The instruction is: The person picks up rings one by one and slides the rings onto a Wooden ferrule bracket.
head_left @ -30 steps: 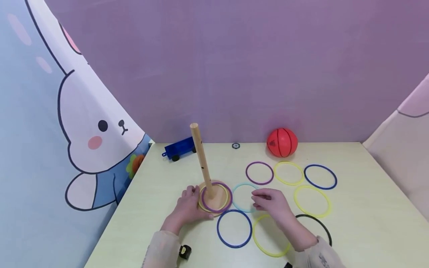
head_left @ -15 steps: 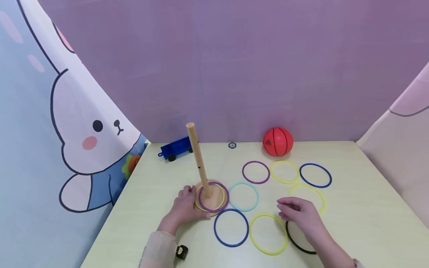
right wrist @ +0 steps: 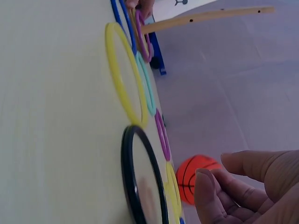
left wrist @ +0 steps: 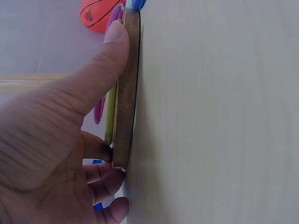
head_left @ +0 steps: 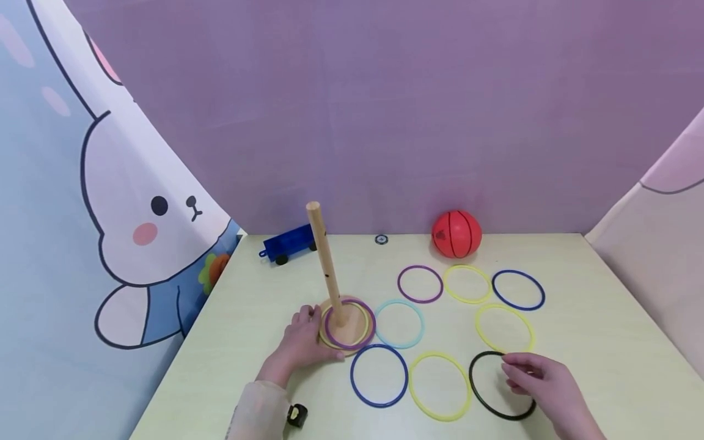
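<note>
My left hand (head_left: 301, 342) grips the rim of a wooden ring-toss stand (head_left: 328, 269). In the left wrist view its thumb lies on the edge of the round base (left wrist: 126, 88), fingers farther round. A purple ring (head_left: 375, 330) and a yellow ring (head_left: 367, 322) lie on the base around the upright post. My right hand (head_left: 541, 388) is over the right side of a black ring (head_left: 470, 377), which lies on the table. In the right wrist view its thumb and fingers are loosely bent and apart, with nothing between them.
Several rings lie flat on the table: a light blue ring (head_left: 422, 324), a blue ring (head_left: 407, 376), a yellow ring (head_left: 411, 385) and others. Along the back are a blue toy wagon (head_left: 288, 242), a small round disc (head_left: 381, 239) and a red ball (head_left: 456, 234).
My right hand has moved from over the light blue ring rightward and nearer, to above the black ring. The left hand stays on the base. The view has shifted slightly.
</note>
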Demonstrator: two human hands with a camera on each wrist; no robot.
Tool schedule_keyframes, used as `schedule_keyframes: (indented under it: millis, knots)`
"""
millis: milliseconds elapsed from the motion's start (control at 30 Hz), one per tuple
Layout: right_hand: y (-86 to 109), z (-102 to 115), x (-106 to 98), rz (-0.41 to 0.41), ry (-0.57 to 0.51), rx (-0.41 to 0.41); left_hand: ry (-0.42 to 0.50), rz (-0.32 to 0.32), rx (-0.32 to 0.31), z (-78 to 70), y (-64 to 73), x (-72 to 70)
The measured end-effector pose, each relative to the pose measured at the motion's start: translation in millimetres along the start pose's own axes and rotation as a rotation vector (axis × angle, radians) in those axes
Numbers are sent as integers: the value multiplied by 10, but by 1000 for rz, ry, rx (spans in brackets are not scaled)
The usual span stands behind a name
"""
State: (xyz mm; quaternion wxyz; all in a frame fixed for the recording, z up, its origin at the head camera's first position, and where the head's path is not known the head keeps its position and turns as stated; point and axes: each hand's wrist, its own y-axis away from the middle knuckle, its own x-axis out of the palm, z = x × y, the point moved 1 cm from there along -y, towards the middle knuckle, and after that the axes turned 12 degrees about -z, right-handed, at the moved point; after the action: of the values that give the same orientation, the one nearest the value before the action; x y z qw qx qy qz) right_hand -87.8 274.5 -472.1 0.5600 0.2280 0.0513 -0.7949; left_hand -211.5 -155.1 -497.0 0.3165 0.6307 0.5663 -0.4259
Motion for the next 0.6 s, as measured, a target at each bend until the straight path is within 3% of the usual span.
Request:
schedule_keyframes:
  millis: [233, 367, 600]
  knots:
    - [-34, -172, -225, -34, 172, 5, 7, -1, -4, 0, 9, -2]
    - [-65, -260, -335, -46, 284, -33, 2, -9, 2, -2, 6, -1]
    - [-170, -374, -401, -14, 408, -47, 6, 1, -17, -3, -8, 7]
